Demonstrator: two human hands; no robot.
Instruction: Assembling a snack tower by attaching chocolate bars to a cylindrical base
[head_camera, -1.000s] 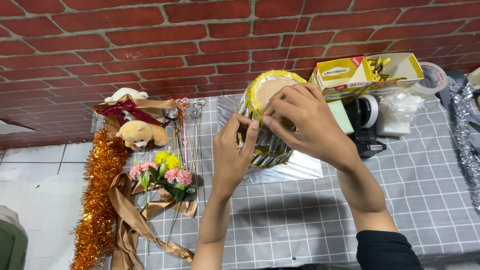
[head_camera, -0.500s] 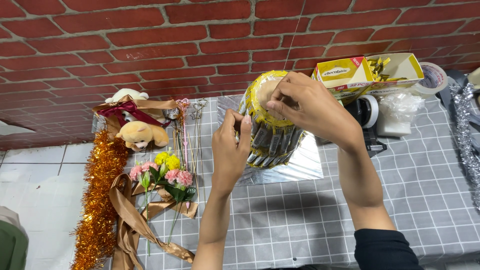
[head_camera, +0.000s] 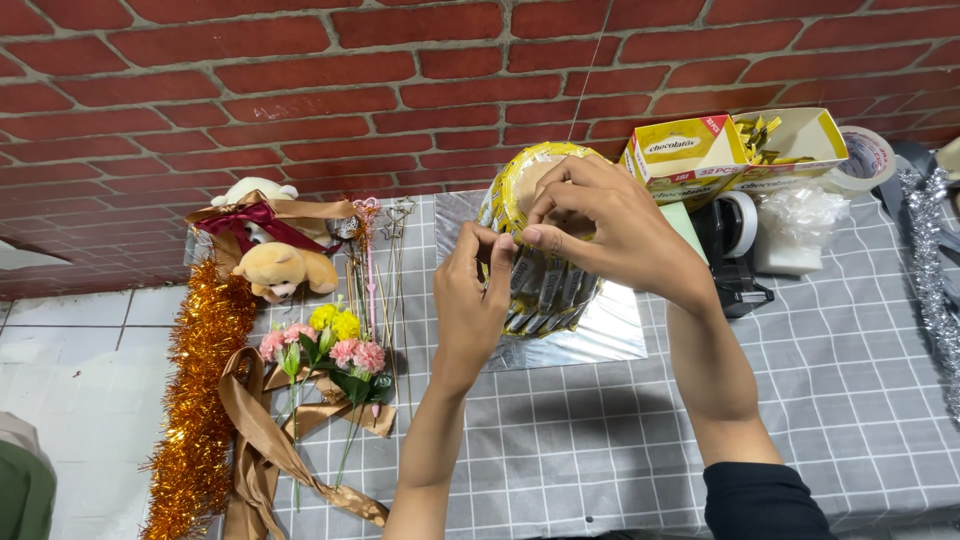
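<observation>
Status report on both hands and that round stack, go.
Left hand and right hand both pinching at the yellow sachet-wrapped cylinder, near its top rim. Cylinder upright on silver board. Tape dispenser just right, apart.

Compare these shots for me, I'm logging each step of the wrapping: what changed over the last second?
The right hand slid from the side of the yellow drum of snack sticks up to its top rim. The left hand stayed at the drum's left side, fingers pinching near the rim. Nothing was let go. The drum, silver board, teddy bear, flowers and yellow box kept their places.
</observation>
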